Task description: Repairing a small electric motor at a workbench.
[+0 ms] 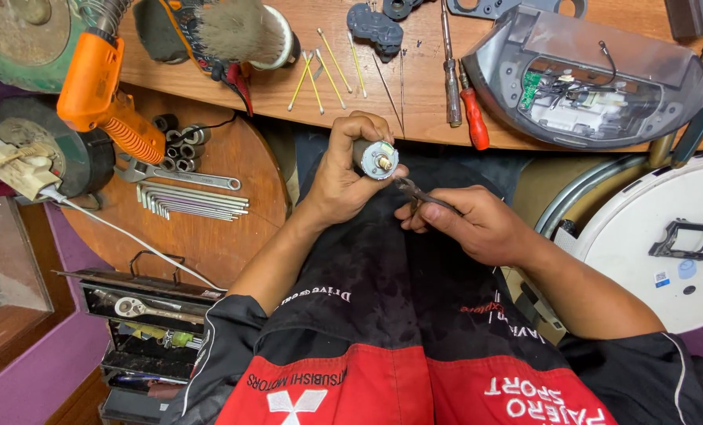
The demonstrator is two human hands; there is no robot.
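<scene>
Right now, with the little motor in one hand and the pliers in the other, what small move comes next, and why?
Probably close the pliers on the brass shaft tip of the motor. The left hand holds the motor shaft-end up, and the right hand has the plier tips just beside it.

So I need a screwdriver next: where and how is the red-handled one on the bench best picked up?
Grip the red-handled screwdriver by its red handle, coming from the near bench edge. The handle is the thick end and points toward the person, just overhanging the edge, while the thin shaft runs away between the grey-handled screwdriver and the opened grey housing. The right hand is closest, but holds pliers.
</scene>
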